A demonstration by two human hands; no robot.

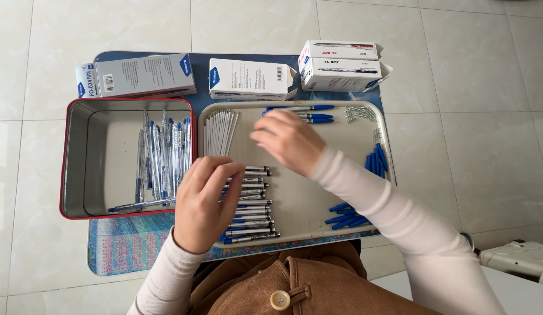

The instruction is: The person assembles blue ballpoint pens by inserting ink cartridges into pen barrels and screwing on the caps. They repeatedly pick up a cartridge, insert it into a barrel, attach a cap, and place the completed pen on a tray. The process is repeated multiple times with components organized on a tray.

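Item: small blue-topped table (254, 57), nearly filled edge to edge. Red-rimmed metal tin (84, 160), left side, holds finished clear-barrelled blue pens (163, 151). Shallow beige tray (294, 198), right side: row of pen barrels with blue tips (251, 204) along its left edge, white refills (219, 131) at the far-left corner, blue caps (377, 160) by the right rim. My left hand (201, 201) rests half-curled on the barrels; whether it grips one, I cannot tell. My right hand (286, 140) hovers mid-tray, fingers loosely bent, apparently empty. Assembly seems underway; picking parts next, I judge. Free room: tray centre only.
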